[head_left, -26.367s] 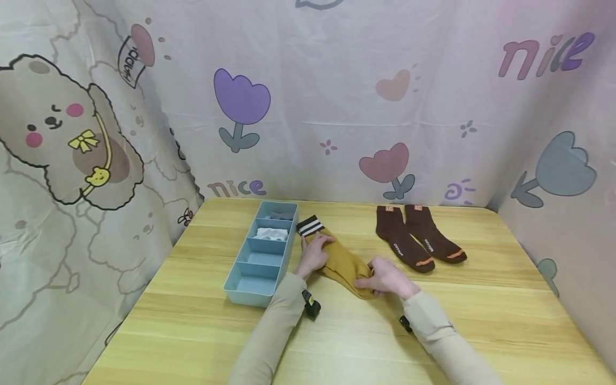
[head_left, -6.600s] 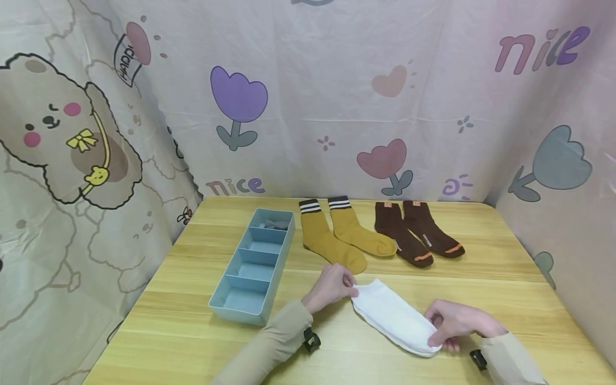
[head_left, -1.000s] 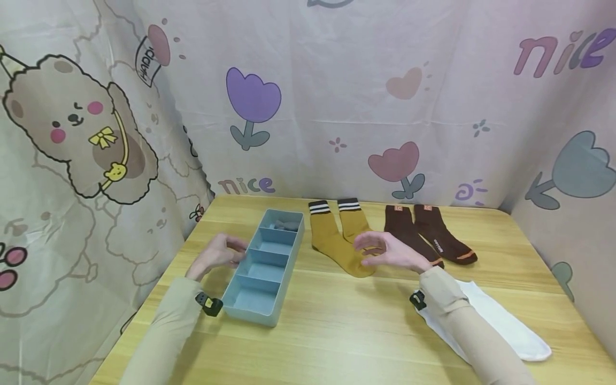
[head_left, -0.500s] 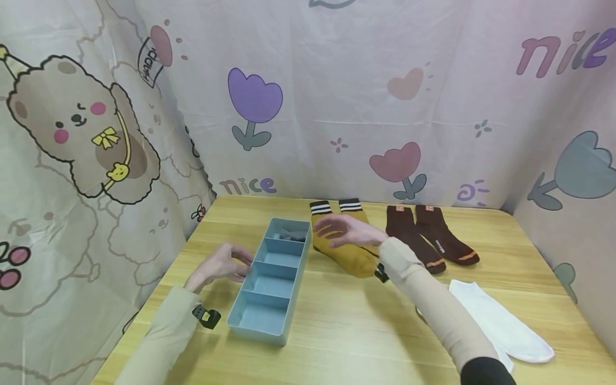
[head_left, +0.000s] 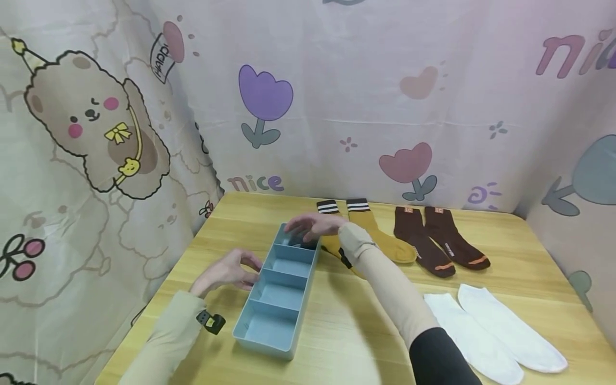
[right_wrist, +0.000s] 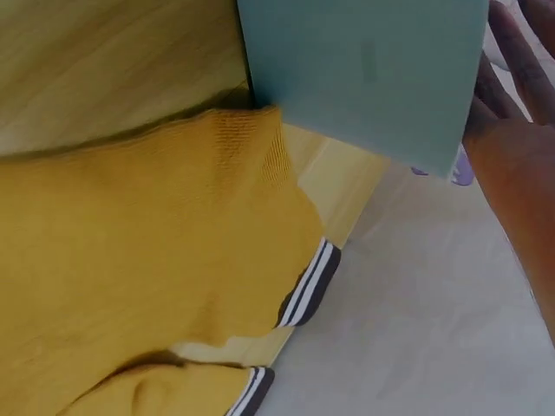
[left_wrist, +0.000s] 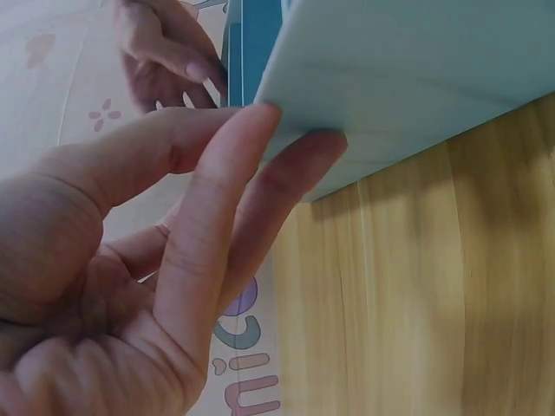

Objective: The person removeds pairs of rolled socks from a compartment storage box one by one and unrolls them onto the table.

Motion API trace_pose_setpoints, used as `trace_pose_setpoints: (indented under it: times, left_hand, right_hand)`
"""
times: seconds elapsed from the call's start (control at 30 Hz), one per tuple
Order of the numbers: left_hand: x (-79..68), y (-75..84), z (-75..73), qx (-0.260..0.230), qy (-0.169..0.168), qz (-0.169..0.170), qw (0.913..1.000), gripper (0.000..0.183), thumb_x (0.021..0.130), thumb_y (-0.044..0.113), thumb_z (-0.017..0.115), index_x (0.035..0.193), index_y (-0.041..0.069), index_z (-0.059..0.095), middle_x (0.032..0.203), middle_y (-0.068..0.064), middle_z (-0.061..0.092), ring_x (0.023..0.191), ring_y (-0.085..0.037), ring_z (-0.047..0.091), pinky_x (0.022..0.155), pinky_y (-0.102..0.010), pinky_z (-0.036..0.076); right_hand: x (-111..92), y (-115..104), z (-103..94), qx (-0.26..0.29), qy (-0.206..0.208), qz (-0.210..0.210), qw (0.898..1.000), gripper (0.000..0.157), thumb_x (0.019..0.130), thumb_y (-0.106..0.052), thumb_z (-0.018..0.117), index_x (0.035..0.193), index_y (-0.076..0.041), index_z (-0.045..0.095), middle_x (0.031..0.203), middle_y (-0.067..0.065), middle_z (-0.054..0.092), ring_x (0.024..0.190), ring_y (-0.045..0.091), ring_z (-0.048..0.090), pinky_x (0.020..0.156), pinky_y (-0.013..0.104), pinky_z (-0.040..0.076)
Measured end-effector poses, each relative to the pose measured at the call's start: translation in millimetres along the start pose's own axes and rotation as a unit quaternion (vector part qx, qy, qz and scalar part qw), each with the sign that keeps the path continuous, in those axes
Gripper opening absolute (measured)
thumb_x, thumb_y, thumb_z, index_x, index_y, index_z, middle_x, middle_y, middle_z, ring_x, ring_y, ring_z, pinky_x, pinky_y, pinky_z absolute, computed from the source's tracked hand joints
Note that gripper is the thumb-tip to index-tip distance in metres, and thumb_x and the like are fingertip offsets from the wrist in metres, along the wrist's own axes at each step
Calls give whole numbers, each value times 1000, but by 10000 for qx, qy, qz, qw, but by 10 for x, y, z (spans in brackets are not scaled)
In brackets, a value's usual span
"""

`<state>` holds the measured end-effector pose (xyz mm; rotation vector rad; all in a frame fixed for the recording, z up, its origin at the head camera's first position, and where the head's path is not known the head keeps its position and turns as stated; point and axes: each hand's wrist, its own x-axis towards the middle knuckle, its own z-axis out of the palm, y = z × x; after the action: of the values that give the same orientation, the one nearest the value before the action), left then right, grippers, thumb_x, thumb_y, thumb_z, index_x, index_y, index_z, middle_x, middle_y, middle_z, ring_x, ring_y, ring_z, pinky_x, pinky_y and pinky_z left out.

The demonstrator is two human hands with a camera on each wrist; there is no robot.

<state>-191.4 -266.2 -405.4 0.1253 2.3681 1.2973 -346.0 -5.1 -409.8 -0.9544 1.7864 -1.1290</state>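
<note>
A blue-grey divided box (head_left: 276,291) stands left of the table's middle. My left hand (head_left: 231,272) is at its left side, and in the left wrist view the fingertips (left_wrist: 325,147) touch the outer wall close to the rim. My right hand (head_left: 315,225) hovers at the box's far end with loosely bent fingers. Under those fingers, in the farthest compartment, is a dark grey folded bundle (head_left: 300,240), partly covered. The other compartments hold nothing. Two mustard socks (right_wrist: 156,225) with striped cuffs lie beside the box, partly hidden by my right arm in the head view.
Two dark brown socks (head_left: 423,251) with orange toe stripes lie flat farther right. Nearer the front right, two white socks (head_left: 510,326) lie side by side on the wooden table (head_left: 346,331). A patterned curtain (head_left: 332,107) closes off the back and sides.
Earlier the white bundle was in the box; its socks now lie flat at right, and the mustard pair is spread. In the last second the box slid nearer and my right hand moved left over it.
</note>
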Motion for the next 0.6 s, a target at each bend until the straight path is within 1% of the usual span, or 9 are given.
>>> trace_pose_setpoints:
  times: [0.1,0.2,0.27,0.33,0.43,0.5,0.53,0.6]
  left_hand:
    - [16,18,11,0,-12,-40,10000,32,85,-4,72,116,-9,63,115,-25,66,82,-21,72,72,-36,64]
    - [19,26,16,-15,-44,-36,10000,33,85,-4,72,116,-10,62,115,-25,66,82,-21,73,71,-36,64]
    - [15,27,14,-8,-78,1,10000,34,85,-5,71,117,-11,62,115,-26,65,81,-21,72,72,-36,64]
    - [10,28,11,-28,-51,-5,10000,34,85,-5,72,117,-11,62,113,-25,65,79,-20,72,71,-36,64]
    - [2,31,7,-37,-2,-24,10000,33,85,-5,72,116,-10,62,112,-24,65,78,-20,72,71,-36,64]
    - [-4,30,10,-45,39,-48,10000,32,84,-5,72,115,-10,63,112,-24,65,77,-21,72,71,-36,64]
    - [-7,26,13,-45,59,-56,10000,32,85,-5,72,115,-9,63,112,-24,65,77,-21,72,71,-36,64]
    - [-16,14,21,-67,73,-62,9999,32,85,-5,71,115,-9,62,112,-24,66,77,-21,71,71,-36,64]
  right_hand:
    - [69,-23,-2,-238,-60,72,9997,68,82,24,49,145,-1,49,156,16,46,148,36,38,120,48,37]
    - [127,-55,5,-657,-308,200,9972,71,80,23,50,146,-3,49,156,14,46,151,34,34,125,48,28]
    - [158,-81,13,-963,-443,366,9937,73,79,23,50,147,-6,50,157,12,46,152,33,32,126,47,25]
    - [191,-101,22,-1201,-502,589,9897,74,80,22,51,147,-10,51,158,9,45,152,30,32,126,45,27]
    - [233,-123,43,-1564,-434,957,9821,73,82,20,54,146,-17,54,157,7,45,148,27,37,118,41,39]
    - [256,-133,64,-1867,-366,1157,9749,72,84,18,55,144,-20,56,156,7,47,140,23,43,110,38,45]
    - [266,-135,76,-2059,-340,1221,9703,71,84,17,56,144,-22,57,154,6,48,135,22,45,106,36,47]
    - [284,-138,105,-2275,-319,1319,9643,70,85,16,56,144,-21,57,152,7,51,127,20,47,101,35,48]
